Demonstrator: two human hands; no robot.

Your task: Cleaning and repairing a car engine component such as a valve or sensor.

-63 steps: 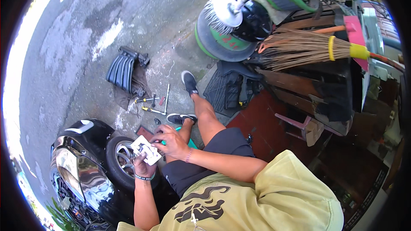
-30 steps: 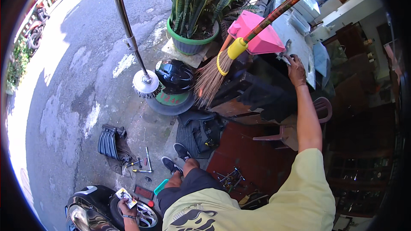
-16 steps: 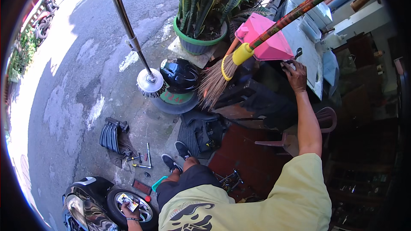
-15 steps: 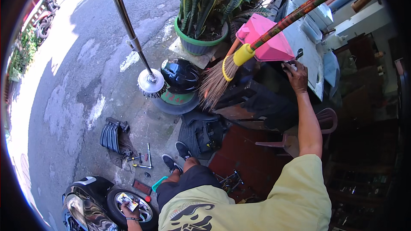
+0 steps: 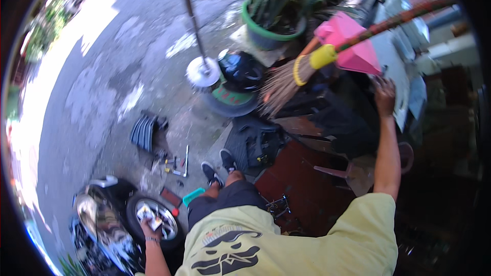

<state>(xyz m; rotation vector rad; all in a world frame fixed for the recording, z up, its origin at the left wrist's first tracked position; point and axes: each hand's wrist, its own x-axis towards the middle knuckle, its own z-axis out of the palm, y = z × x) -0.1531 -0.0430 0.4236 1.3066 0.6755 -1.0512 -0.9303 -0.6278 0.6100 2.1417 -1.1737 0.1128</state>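
At the lower left, my left hand [image 5: 152, 228] is closed on a small white-and-yellow packet [image 5: 155, 221], held in front of a motorcycle wheel [image 5: 173, 231]. My right arm is stretched out to the upper right. My right hand [image 5: 384, 95] is at the near edge of a pale tabletop [image 5: 404, 88], just below a pink dustpan [image 5: 349, 46]. Its fingers are curled, and blur hides what they hold. A stick broom [image 5: 289, 79] with a yellow collar leans across beside the dustpan.
A black helmet [image 5: 241, 70] rests on a round base near a pole-mounted brush [image 5: 203, 73]. Behind stands a potted plant [image 5: 271, 33]. Several hand tools [image 5: 176, 166] lie on the ground by a ribbed black part [image 5: 144, 133]. A plastic chair [image 5: 360, 174] stands under my right arm.
The view has shifted, so the scene sits further right and the picture is blurrier. My right hand stays by the tabletop edge; my left hand still holds the packet near the wheel.
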